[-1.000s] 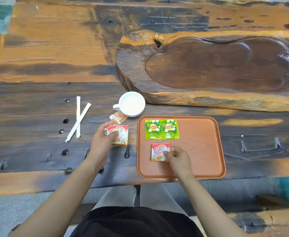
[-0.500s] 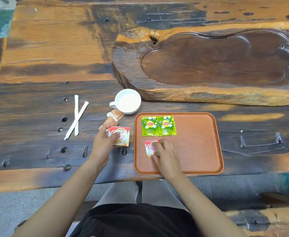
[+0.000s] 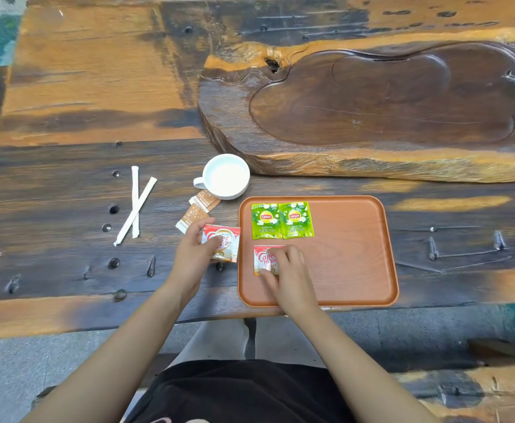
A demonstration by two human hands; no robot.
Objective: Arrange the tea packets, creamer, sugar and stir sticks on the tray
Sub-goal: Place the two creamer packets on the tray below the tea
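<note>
An orange-brown tray [image 3: 350, 254] lies on the wooden table near its front edge. Two green tea packets [image 3: 282, 220] sit side by side in the tray's back left corner. Below them a red-and-white creamer packet [image 3: 262, 258] lies flat on the tray, with my right hand [image 3: 286, 271] pressing on it, fingers spread. Left of the tray, my left hand [image 3: 193, 253] pinches a second creamer packet [image 3: 227, 242] just above the table. Two brown sugar sticks [image 3: 198, 210] lie behind it. Two white wrapped stir sticks [image 3: 135, 206] cross each other further left.
A white cup [image 3: 227, 177] stands just behind the tray's back left corner. A large carved wooden slab [image 3: 378, 108] fills the back right of the table. Bolt heads and holes dot the dark planks. The table's front edge runs just below the tray.
My right hand slid the creamer packet on the tray leftward under the tea packets and now covers more of it. My left hand keeps its hold on the other creamer packet.
</note>
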